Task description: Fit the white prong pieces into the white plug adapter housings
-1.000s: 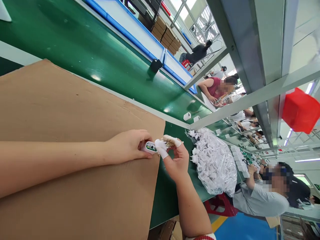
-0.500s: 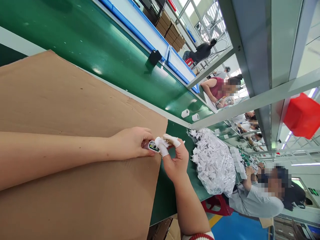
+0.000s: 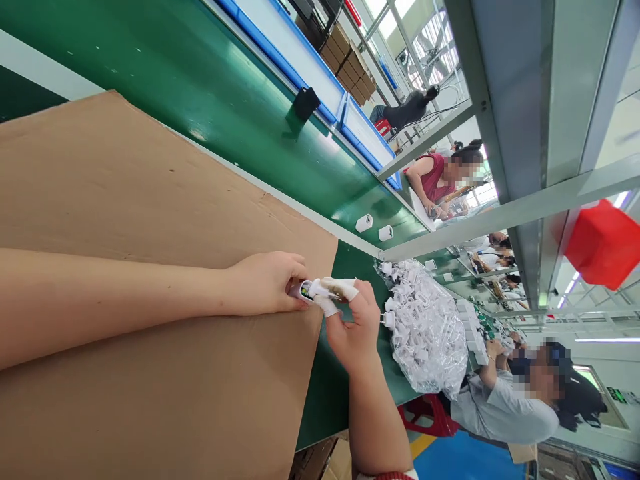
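My left hand (image 3: pixel 267 283) comes in from the left side, its fingers closed round a small white charger housing (image 3: pixel 297 291). A green circuit board (image 3: pixel 305 291) shows in the housing's open end. My right hand (image 3: pixel 351 313) reaches up from the bottom, with white finger cots on its thumb and forefinger. It pinches a small white plastic part (image 3: pixel 316 288) against that open end. The fingers hide much of the part. Both hands are above the edge of a brown cardboard sheet (image 3: pixel 200 373).
A clear bag of white plug parts (image 3: pixel 427 327) lies beside my right hand. White housings (image 3: pixel 365 223) stand on the green bench (image 3: pixel 250 133), with a black block (image 3: pixel 305 103) farther along. A metal frame post (image 3: pixel 425 140) crosses nearby. A co-worker in grey (image 3: pixel 500 410) sits beyond the bag.
My right hand has brought the white part closer against the housing's open end, covering more of the board. My left hand keeps its hold. The view has shifted slightly.
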`<state>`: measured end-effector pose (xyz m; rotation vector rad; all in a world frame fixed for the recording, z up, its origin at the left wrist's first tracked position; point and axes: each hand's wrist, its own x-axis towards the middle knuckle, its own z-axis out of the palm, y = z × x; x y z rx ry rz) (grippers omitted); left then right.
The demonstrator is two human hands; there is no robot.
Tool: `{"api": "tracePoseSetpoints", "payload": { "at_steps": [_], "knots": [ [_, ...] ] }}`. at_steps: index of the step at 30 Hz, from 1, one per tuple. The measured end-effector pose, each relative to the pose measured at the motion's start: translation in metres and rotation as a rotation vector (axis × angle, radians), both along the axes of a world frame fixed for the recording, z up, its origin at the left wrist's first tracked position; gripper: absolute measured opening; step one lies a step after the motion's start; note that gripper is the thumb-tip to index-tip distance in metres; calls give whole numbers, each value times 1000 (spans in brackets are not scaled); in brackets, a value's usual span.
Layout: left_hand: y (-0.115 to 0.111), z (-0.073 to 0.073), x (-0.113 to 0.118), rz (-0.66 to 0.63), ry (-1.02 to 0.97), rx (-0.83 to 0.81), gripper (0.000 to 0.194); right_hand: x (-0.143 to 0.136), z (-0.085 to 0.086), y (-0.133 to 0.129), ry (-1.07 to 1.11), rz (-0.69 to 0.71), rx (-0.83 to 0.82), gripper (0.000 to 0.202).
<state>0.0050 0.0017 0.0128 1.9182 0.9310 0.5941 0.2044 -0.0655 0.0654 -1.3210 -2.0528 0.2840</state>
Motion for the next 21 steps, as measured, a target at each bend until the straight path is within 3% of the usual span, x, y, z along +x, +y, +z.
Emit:
{"api": "tracePoseSetpoints", "payload": {
  "at_steps": [3,11,21],
  "knots": [
    [0,-2,0,-5,-11,22,33,-4,-5,3,-165,25,33,23],
    [-1,3,0,20,22,4,32,-1,-6,3,-143,32,78,31],
    [-3,7,1,33,46,13,34,-1,-5,13,-371,9,83,23]
  ]
}}
